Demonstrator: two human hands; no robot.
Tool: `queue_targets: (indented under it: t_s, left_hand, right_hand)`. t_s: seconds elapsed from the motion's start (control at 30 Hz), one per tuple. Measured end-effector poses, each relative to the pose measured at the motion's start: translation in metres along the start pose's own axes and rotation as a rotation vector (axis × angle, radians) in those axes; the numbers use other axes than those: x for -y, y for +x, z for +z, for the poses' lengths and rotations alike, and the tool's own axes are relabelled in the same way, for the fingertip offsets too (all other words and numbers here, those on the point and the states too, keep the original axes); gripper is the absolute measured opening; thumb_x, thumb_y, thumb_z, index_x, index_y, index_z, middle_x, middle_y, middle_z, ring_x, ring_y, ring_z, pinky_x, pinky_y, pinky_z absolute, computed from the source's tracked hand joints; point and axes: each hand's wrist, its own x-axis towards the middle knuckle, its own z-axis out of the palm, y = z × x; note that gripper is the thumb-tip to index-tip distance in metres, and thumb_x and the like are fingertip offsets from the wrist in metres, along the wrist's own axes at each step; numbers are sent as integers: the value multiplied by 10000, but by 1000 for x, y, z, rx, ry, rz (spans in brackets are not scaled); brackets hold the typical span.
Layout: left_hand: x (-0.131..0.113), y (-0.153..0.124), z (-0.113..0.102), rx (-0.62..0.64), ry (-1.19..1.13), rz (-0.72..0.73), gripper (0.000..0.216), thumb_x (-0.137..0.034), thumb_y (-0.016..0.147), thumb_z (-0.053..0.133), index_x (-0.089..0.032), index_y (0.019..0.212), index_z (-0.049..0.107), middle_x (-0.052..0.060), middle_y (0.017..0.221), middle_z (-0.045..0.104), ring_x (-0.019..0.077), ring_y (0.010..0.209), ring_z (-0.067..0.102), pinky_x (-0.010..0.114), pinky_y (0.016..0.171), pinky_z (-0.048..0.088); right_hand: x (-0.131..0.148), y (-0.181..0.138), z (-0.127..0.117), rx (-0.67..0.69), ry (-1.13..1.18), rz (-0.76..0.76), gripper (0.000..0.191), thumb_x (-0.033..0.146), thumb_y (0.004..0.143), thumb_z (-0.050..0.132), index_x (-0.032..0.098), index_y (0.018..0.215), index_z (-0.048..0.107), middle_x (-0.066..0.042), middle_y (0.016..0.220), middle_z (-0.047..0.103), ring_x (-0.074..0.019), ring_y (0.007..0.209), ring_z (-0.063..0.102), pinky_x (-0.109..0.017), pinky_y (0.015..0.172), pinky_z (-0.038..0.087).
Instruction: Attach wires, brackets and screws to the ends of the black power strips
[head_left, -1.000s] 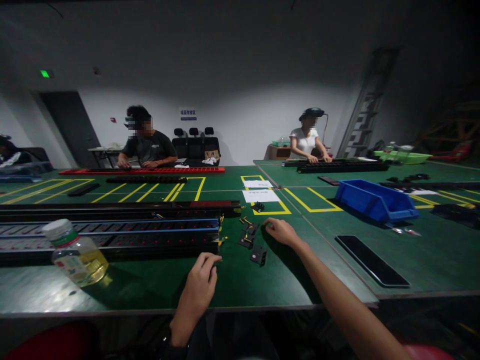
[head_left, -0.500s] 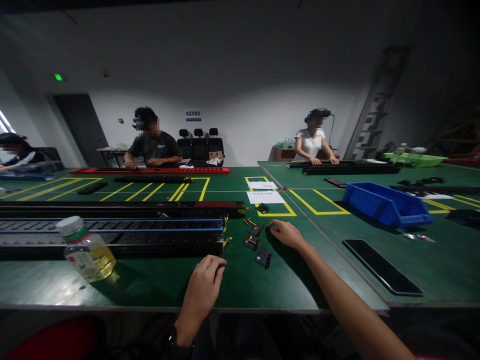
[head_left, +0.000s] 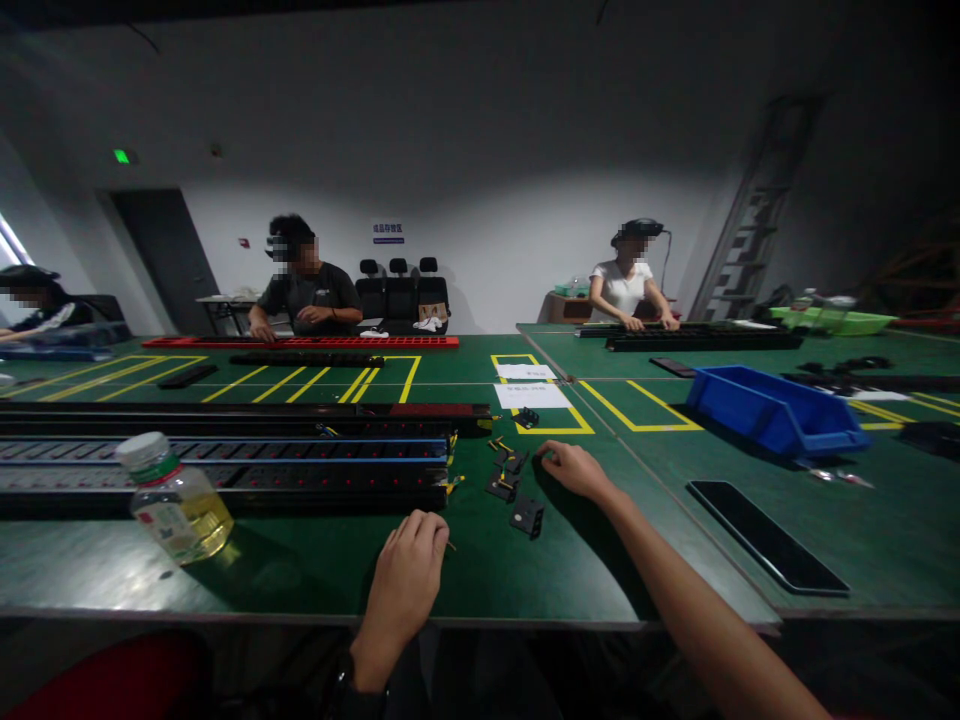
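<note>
My left hand (head_left: 409,565) is near the table's front edge, its fingers curled and closed. A thin brownish sliver (head_left: 451,546) shows by its fingertips, too small to name. On the far side of some small parts, my right hand (head_left: 576,468) rests on the green table with bent fingers; whatever they may hold is hidden. Between the hands lie a flat black plastic piece (head_left: 526,516), another black piece (head_left: 501,484) and small yellow bits (head_left: 496,444). Left of these, long black rails (head_left: 337,490) with red dots and yellow wire ends (head_left: 455,484) lie side by side.
A bottle of yellow liquid (head_left: 176,510) stands in front of the rails. To the right are a dark phone-like slab (head_left: 766,535) and a blue bin (head_left: 772,410). White paper (head_left: 532,396) lies ahead. Co-workers handle a red rail (head_left: 360,342) and black rails (head_left: 697,339) across the table.
The fingers of my left hand have drawn closer together, and a thin sliver now shows beside them. A small yellow bit on the black pieces appears shifted. My right hand has stayed nearly still.
</note>
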Motion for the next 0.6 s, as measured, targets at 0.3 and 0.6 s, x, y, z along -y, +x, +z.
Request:
queue_targets:
  t_s: [0.3, 0.6]
  left_hand:
    - [-10, 0, -5, 97, 76, -41, 265, -263, 1134, 406, -223, 1006, 634, 36, 1005, 727, 232, 976, 690, 363, 867, 469]
    - [-14, 0, -13, 167, 80, -50, 277, -254, 1135, 407, -221, 993, 643, 36, 1014, 753, 230, 983, 697, 361, 866, 439]
  right_hand:
    - [-2, 1, 2, -1, 4, -7, 300, 246, 928, 568, 237, 1146, 774, -72, 900, 794, -255, 814, 715, -297, 634, 348]
    - [-6, 2, 4, -11, 3, -11, 303, 259, 925, 568, 252, 1145, 777, -91, 968, 807, -275, 858, 725, -307, 654, 369]
